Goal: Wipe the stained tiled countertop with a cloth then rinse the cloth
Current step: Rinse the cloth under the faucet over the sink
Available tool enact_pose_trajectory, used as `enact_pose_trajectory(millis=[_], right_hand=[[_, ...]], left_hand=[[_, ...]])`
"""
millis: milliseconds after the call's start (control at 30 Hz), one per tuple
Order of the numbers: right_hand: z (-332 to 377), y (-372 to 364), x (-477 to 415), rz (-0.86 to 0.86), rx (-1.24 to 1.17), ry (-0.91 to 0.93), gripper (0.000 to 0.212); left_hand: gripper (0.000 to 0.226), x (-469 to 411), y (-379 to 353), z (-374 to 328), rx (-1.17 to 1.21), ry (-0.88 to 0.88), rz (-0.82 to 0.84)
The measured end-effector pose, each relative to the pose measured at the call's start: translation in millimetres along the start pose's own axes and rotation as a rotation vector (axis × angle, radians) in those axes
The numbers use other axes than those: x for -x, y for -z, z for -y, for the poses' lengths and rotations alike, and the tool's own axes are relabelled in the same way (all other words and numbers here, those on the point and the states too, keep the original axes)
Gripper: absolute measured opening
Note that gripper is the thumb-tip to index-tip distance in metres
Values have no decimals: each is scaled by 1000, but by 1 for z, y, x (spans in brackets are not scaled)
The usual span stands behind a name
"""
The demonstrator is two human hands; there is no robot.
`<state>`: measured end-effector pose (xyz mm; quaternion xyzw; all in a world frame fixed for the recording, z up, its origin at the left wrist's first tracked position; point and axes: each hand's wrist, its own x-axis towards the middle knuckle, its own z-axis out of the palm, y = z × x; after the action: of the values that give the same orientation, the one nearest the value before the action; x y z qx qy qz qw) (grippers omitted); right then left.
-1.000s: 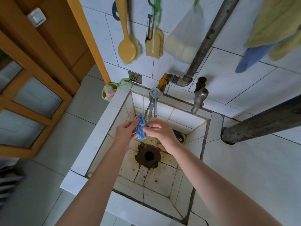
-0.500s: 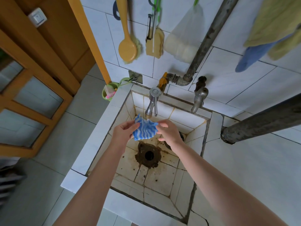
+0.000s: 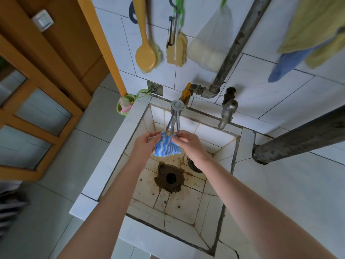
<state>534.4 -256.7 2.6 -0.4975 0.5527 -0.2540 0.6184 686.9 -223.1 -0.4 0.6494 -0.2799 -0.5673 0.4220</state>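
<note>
Now at the sink, a person holds a blue-and-white striped cloth spread right under the spout of the tap, over the stained tiled basin. The left hand pinches the cloth's left edge between thumb and fingers. The right hand pinches its upper right corner just beside the spout's tip. The cloth hangs between the two hands, well above the dark drain. Whether its top edge touches the spout cannot be told. No stream of water can be made out, so it is unclear whether the tap is running.

The white tiled countertop lies to the right of the basin, with a second tap on the wall behind. A yellow brush hangs on the wall above, and towels hang at upper right.

With the cloth at the tap and away from the countertop, the rinse appears to be the step in hand, and the wiping looks finished. The next move calls for water through the fabric. If the tap is off, one hand must let go to work its lever while the other keeps the cloth under the spout. Rubbing and wringing over the drain would follow.
</note>
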Motion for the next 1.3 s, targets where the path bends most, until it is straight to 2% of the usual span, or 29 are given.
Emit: enact_pose_trajectory(millis=[100, 200, 300, 367, 500, 600, 700, 800, 900, 1033, 1133, 1300], right_hand=[[-3, 1, 3, 19, -20, -23, 10], [-9, 2, 6, 23, -74, -36, 18], [-12, 2, 7, -2, -144, -20, 9], [-11, 1, 7, -36, -151, -12, 12], [-10, 0, 5, -21, -204, -1, 10], [-8, -1, 4, -26, -196, 3, 22], [-5, -3, 2, -73, -207, -13, 9], [-4, -4, -2, -135, -234, -16, 12], [-6, -4, -5, -163, -271, -6, 13], [-9, -4, -7, -182, -200, -18, 6], [-12, -2, -5, -194, -177, -33, 13], [-12, -3, -2, -138, -209, -44, 10]], left_hand=[[12, 2, -3, 2, -17, 11, -5], [14, 4, -7, 5, -16, 12, 22], [14, 6, -9, 6, 5, 23, 43], [11, 7, -9, 6, 9, 16, 58], [24, 7, -9, 4, 25, -14, 43], [23, 6, -7, 4, 11, -35, 29], [25, 6, -7, 4, 4, -57, 24], [30, 5, -6, 4, 3, -82, 11], [31, 5, -6, 6, 6, -28, -2], [18, 7, -6, 8, 64, 13, -38], [11, 7, -6, 6, 184, 12, -34], [24, 5, -8, 5, 303, -6, -33]])
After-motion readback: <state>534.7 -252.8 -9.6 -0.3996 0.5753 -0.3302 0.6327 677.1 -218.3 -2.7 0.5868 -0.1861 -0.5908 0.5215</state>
